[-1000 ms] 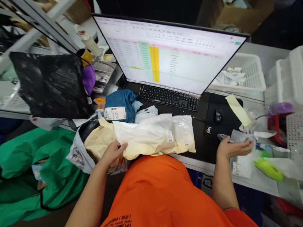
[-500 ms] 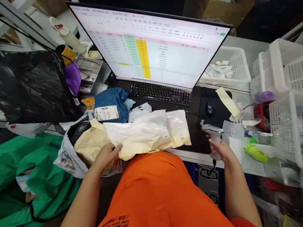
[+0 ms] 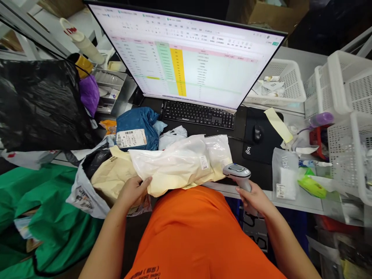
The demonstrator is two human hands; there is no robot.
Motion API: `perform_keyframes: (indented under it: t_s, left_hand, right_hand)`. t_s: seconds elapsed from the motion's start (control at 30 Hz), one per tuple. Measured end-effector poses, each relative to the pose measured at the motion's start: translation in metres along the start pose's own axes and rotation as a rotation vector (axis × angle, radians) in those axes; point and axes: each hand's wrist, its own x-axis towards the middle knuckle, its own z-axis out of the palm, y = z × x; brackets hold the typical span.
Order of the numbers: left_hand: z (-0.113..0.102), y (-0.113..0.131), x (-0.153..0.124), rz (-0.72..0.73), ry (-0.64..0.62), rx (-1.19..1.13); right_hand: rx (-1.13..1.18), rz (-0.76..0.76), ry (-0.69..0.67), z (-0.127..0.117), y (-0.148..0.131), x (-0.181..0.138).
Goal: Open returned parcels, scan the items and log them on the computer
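Note:
My left hand (image 3: 134,192) pinches the lower left edge of a white and cream plastic mailer bag (image 3: 171,162), which lies across the desk's front edge against my orange shirt. A barcode label shows on the bag, near its right part. In my right hand (image 3: 252,197) is a grey barcode scanner (image 3: 237,172), fingers wrapped round its handle. The scanner's head is at the bag's right end, partly covering a second label there. Left of the bag sits an opened cream package (image 3: 112,176) in a grey-white outer bag.
A monitor (image 3: 186,58) with a spreadsheet stands behind a black keyboard (image 3: 199,115). A mouse (image 3: 257,133) lies on a black pad. White baskets (image 3: 348,151) line the right side. A blue parcel (image 3: 136,130), a black bag (image 3: 40,104) and green cloth (image 3: 52,221) are at left.
My right hand has brought the scanner leftward, from over the desk near the mouse pad to the bag's right end. My left hand keeps its hold on the bag, almost unmoved.

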Motion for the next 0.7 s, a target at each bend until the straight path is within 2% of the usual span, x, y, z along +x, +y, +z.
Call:
perform_keyframes:
  t_s: [0.07,0.13,0.33,0.43,0.6,0.7]
  left_hand:
    - [0.002,-0.004,0.001,0.002,0.000,-0.001]
    - [0.004,-0.007,0.003,0.001,-0.005,0.014]
    - [0.007,-0.007,0.005,0.016,0.018,0.010]
    - [0.006,-0.003,0.001,0.018,0.020,-0.052]
    - [0.005,0.001,-0.004,0.018,0.034,-0.092]
    - [0.004,0.001,-0.006,0.034,0.045,-0.090]
  right_hand:
    - [-0.079,0.057,0.129,-0.012,0.005,-0.004]
    - [-0.105,0.113,0.190,-0.020,0.008,-0.007]
    - [-0.076,0.120,0.112,-0.018,0.011,-0.010]
    - [-0.047,0.119,0.122,-0.016,0.019,-0.007]
    - [-0.038,0.098,0.177,-0.025,0.041,0.012]
    - [-0.069,0.100,0.317,-0.044,0.060,0.037]
